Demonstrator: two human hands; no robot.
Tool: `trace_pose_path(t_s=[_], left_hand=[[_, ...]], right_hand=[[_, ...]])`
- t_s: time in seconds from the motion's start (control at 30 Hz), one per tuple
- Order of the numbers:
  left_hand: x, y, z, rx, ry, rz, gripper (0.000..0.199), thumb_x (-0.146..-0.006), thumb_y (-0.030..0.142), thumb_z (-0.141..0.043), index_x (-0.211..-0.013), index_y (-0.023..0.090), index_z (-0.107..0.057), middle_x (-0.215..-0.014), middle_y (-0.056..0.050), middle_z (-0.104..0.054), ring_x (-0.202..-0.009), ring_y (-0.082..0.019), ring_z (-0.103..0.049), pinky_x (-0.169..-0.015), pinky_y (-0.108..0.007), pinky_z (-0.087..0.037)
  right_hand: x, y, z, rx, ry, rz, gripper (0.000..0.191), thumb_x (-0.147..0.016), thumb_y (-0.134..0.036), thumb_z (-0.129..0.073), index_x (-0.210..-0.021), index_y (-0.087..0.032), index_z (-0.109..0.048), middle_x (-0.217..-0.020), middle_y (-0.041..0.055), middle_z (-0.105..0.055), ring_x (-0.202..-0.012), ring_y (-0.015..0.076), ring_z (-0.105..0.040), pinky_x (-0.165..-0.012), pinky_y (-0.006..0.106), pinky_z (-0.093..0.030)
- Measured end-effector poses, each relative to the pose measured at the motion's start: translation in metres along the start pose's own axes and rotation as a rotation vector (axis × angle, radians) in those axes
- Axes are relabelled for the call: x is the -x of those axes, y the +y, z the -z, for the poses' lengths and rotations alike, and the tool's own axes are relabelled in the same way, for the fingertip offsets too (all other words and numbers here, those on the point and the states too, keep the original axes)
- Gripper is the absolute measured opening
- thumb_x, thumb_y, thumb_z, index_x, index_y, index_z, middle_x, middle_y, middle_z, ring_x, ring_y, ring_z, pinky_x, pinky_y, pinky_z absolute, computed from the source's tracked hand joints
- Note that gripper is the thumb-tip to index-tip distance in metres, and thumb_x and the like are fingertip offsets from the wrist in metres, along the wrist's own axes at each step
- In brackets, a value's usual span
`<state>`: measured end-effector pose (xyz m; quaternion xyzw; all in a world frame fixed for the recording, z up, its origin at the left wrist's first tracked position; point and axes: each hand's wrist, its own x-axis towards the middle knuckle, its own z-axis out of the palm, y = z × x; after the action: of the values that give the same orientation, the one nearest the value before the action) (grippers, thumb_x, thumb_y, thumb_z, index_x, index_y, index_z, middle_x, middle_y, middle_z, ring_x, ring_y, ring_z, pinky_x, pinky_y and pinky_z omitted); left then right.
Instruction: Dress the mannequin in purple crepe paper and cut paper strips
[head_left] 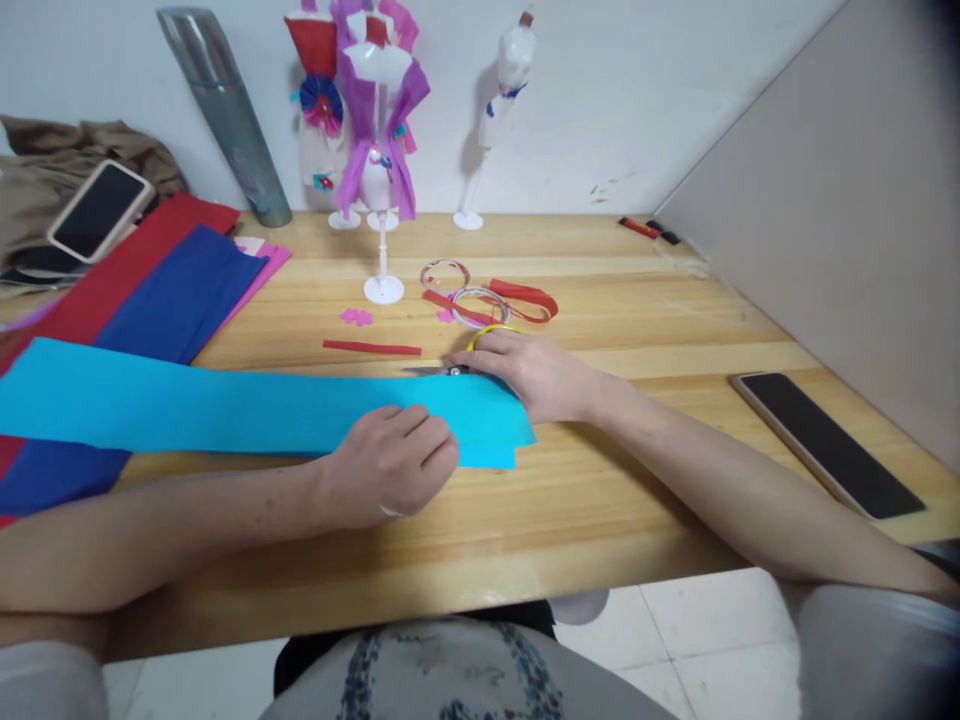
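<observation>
A long turquoise strip of crepe paper [202, 405] stretches across the table, with a small step cut into its right end. My left hand [394, 460] is closed at the strip's lower edge; its fingertips are hidden beneath the knuckles. Over yellow-handled scissors [455, 371] lies my right hand [529, 370], fingers curled on the handle. The blades point left along the paper's upper edge, and the hand covers most of the handles. Just above the strip lies a narrow red paper strip [371, 348].
Tape rolls [480, 308] and a red loop [536, 300] lie beyond the scissors. A dressed mannequin stand [382, 230], another stand [469, 218] and a flask [244, 140] are behind. Red and blue paper [180, 300] sits left, with a phone [101, 210]; another phone [825, 440] lies right.
</observation>
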<state>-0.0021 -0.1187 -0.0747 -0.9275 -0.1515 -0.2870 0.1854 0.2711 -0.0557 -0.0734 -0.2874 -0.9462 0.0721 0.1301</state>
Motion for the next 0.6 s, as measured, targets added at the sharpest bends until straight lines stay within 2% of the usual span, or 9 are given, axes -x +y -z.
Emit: trace_pose_path(t_s=[0.23, 0.37, 0.5, 0.6], left_hand=[[0.0004, -0.0003, 0.0003, 0.002, -0.007, -0.001, 0.023, -0.096, 0.004, -0.057, -0.079, 0.02, -0.059, -0.072, 0.0, -0.065, -0.063, -0.016, -0.051, -0.054, -0.033, -0.037], [0.0008, 0.0, 0.0005, -0.005, -0.007, 0.01, 0.023, -0.096, 0.004, -0.057, -0.079, 0.02, -0.058, -0.072, 0.0, -0.065, -0.064, -0.016, -0.051, -0.055, -0.033, -0.037], [0.0009, -0.0001, 0.0012, 0.006, 0.002, 0.007, 0.022, -0.096, 0.004, -0.058, -0.08, 0.02, -0.06, -0.074, -0.001, -0.067, -0.064, -0.016, -0.052, -0.055, -0.033, -0.038], [0.0013, 0.0001, 0.0013, 0.01, -0.007, 0.003, 0.02, -0.096, 0.004, -0.058, -0.082, 0.019, -0.061, -0.075, -0.001, -0.068, -0.064, -0.016, -0.053, -0.055, -0.032, -0.038]], right_hand=[[0.0001, 0.0031, -0.0018, -0.059, -0.04, -0.021, 0.057, -0.092, -0.03, -0.067, -0.146, -0.013, -0.067, -0.116, 0.0179, -0.072, -0.1, 0.0293, -0.07, -0.087, 0.04, -0.057], [0.0023, 0.0045, 0.0002, -0.074, -0.058, -0.01, 0.057, -0.088, -0.025, -0.069, -0.144, -0.014, -0.067, -0.12, 0.0172, -0.072, -0.104, 0.0294, -0.071, -0.09, 0.039, -0.057], [0.0036, 0.0038, 0.0032, -0.077, -0.07, -0.019, 0.055, -0.089, -0.023, -0.067, -0.144, -0.012, -0.068, -0.121, 0.0191, -0.073, -0.11, 0.0318, -0.072, -0.095, 0.043, -0.058], [0.0015, 0.0031, 0.0024, -0.075, -0.055, -0.026, 0.054, -0.091, -0.026, -0.067, -0.143, -0.012, -0.068, -0.119, 0.0191, -0.074, -0.107, 0.0315, -0.073, -0.092, 0.042, -0.058]])
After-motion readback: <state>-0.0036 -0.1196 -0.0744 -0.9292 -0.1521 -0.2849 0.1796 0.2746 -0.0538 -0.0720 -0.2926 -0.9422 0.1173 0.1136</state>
